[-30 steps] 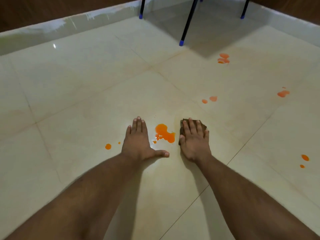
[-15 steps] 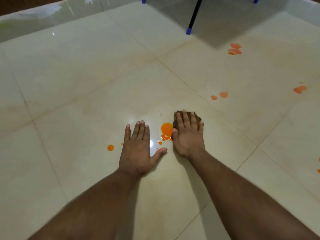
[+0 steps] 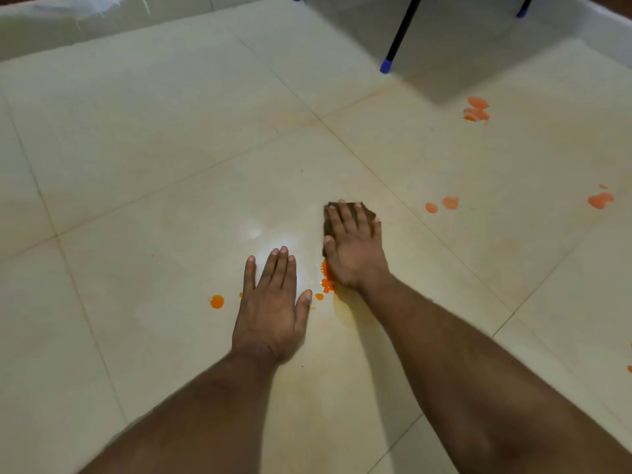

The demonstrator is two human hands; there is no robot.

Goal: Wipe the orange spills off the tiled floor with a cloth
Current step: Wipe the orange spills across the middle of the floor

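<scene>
The right hand point(image 3: 355, 249) is pressing flat, fingers spread, on a brown cloth point(image 3: 345, 213) that is lying on the floor point(image 3: 171, 165), with only the far and left edges of the cloth showing past the fingers. The left hand point(image 3: 272, 309) is resting palm-down and empty on the tile just beside it, fingers close together, taking the person's weight. The nearest spill point(image 3: 327, 277) is showing as a bright orange patch at the heel of the right hand, with a faint orange smear point(image 3: 345, 309) trailing toward the wrist, so the cloth looks to be sitting beyond most of the liquid rather than over it. To do this stroke well, the cloth probably needs drawing back over the patch with even pressure under the whole palm, then lifting rather than pushing, since sliding sideways risks thinning the orange into a wider film. A small drop point(image 3: 216, 301) is lying left of the left hand and a smaller dot point(image 3: 319, 296) by its thumb, both within easy reach for the next passes. Paler blots are sitting well apart to the right: a pair point(image 3: 443, 204), one near the edge point(image 3: 600, 200), and another point(image 3: 476, 109) close to a chair leg point(image 3: 398, 34). Refolding to a clean face before those seems wise.
</scene>
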